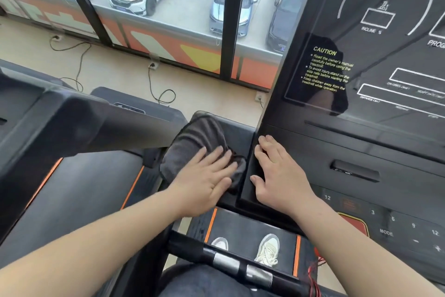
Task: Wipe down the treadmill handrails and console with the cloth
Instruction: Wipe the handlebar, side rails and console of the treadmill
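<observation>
Beside the console (361,142), left hand (207,176) flat on cloth (192,142), right hand (272,171) resting.

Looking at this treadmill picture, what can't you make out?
Head view only.
The cloth: its near part is hidden under the left hand.
The console: its right side is cut off by the frame edge.
The small labels under the display boxes: too blurred to read.
The console edge under the right hand: covered by the palm.

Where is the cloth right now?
Head view, centre: the cloth lies on the black ledge just left of the console, under the left hand.
</observation>
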{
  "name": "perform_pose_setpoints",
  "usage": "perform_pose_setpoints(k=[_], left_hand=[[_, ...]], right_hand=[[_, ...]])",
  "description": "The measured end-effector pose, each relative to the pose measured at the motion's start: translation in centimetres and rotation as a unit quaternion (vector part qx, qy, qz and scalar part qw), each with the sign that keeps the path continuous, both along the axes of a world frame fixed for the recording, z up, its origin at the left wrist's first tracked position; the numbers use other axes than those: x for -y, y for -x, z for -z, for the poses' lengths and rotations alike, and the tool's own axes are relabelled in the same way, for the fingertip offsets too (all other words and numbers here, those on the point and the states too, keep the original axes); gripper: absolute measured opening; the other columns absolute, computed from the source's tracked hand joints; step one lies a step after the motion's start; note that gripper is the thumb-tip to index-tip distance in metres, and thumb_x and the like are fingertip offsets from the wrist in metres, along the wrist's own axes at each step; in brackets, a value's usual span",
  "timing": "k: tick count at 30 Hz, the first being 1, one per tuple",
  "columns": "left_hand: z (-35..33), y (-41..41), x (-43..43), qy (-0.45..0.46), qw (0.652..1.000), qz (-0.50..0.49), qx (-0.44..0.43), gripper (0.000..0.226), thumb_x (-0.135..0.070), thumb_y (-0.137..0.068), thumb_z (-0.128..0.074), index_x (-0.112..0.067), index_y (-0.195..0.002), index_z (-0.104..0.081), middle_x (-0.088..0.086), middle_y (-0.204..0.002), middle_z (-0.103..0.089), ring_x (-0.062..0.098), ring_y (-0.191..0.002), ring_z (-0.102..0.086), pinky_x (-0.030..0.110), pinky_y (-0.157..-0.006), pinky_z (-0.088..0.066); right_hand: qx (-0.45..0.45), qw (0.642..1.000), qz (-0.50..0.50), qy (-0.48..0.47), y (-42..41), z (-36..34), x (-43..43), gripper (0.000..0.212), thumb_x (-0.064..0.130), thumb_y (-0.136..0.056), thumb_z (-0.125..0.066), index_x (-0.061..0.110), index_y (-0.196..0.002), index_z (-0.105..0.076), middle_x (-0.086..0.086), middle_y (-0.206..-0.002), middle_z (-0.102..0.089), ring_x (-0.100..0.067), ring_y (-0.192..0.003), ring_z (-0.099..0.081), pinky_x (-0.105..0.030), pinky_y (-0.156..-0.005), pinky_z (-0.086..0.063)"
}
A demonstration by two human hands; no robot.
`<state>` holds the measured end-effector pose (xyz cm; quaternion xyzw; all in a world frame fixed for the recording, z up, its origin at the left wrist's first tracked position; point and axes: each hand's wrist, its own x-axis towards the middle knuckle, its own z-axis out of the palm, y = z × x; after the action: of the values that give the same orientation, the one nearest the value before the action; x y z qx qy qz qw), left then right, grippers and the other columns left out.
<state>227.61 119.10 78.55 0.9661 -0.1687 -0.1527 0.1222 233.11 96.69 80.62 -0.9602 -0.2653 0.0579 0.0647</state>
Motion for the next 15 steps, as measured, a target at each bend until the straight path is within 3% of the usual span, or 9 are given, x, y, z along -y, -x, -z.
perform_pose_setpoints(k=[3,5,6,8,10,13,15], left_hand=[[-1.7,-0.6,-0.5,0.034,0.998,0.041,-0.025,0.06,-0.052,-0.107,-0.014,-0.03,-0.161,-0.028,-0.006,-0.168,-0.024,0.01,-0.155,-0.018,0.033,-0.126,0.0],[-2.1,-2.5,-1.3,0.002,0.997,0.059,0.057,0.061,-0.058,-0.106,-0.022,-0.026,-0.152,-0.047,0.001,-0.163,-0.036,0.021,-0.153,-0.027,0.034,-0.126,-0.009],[-2.2,-3.1,-1.5,-0.042,0.994,0.051,0.087,0.067,-0.065,-0.104,-0.02,-0.027,-0.153,-0.045,0.004,-0.165,-0.032,0.026,-0.156,-0.021,0.039,-0.127,-0.009],[-1.1,-3.0,-1.2,-0.112,0.991,0.031,0.07,0.077,-0.074,-0.098,-0.011,-0.032,-0.161,-0.021,0.009,-0.171,-0.003,0.028,-0.158,0.008,0.047,-0.127,0.002],[0.5,-1.3,0.2,-0.105,0.993,-0.016,0.041,0.081,-0.073,-0.097,-0.007,-0.028,-0.164,-0.007,0.01,-0.17,0.015,0.026,-0.155,0.024,0.048,-0.126,0.008],[1.4,0.5,1.2,-0.097,0.987,-0.114,0.06,0.079,-0.068,-0.099,-0.011,-0.023,-0.164,-0.003,0.016,-0.169,0.017,0.03,-0.154,0.024,0.053,-0.126,0.003],[1.5,1.3,1.7,-0.097,0.978,-0.175,0.063,0.081,-0.067,-0.099,-0.018,-0.02,-0.164,-0.007,0.025,-0.168,0.008,0.036,-0.156,0.015,0.056,-0.126,-0.003]], right_hand=[[-0.006,1.0,0.0,0.003,0.0,0.0,0.0,0.075,0.039,-0.086,-0.064,0.004,-0.149,-0.045,-0.008,-0.164,-0.029,-0.024,-0.154,-0.019,-0.035,-0.125,-0.02],[-0.01,1.0,-0.003,0.005,-0.1,0.0,0.0,0.075,0.04,-0.087,-0.062,0.005,-0.151,-0.043,-0.006,-0.165,-0.027,-0.023,-0.155,-0.016,-0.036,-0.125,-0.02],[-0.011,1.0,-0.003,0.004,0.0,-0.1,0.0,0.074,0.04,-0.087,-0.061,0.005,-0.151,-0.043,-0.006,-0.165,-0.027,-0.023,-0.155,-0.016,-0.036,-0.125,-0.02],[-0.01,1.0,-0.001,0.0,0.0,-0.2,0.0,0.074,0.04,-0.087,-0.06,0.005,-0.15,-0.043,-0.006,-0.165,-0.027,-0.023,-0.155,-0.016,-0.036,-0.125,-0.02],[-0.012,1.0,0.0,0.002,0.0,-0.2,0.1,0.074,0.04,-0.087,-0.059,0.005,-0.15,-0.044,-0.006,-0.165,-0.027,-0.022,-0.155,-0.016,-0.035,-0.125,-0.02],[-0.01,1.0,0.004,-0.005,0.0,-0.1,0.1,0.074,0.041,-0.087,-0.058,0.006,-0.151,-0.043,-0.005,-0.165,-0.026,-0.021,-0.155,-0.016,-0.034,-0.125,-0.019],[-0.014,1.0,0.0,-0.001,0.0,-0.1,0.1,0.075,0.042,-0.088,-0.058,0.007,-0.152,-0.042,-0.004,-0.166,-0.025,-0.02,-0.155,-0.014,-0.034,-0.125,-0.019]])
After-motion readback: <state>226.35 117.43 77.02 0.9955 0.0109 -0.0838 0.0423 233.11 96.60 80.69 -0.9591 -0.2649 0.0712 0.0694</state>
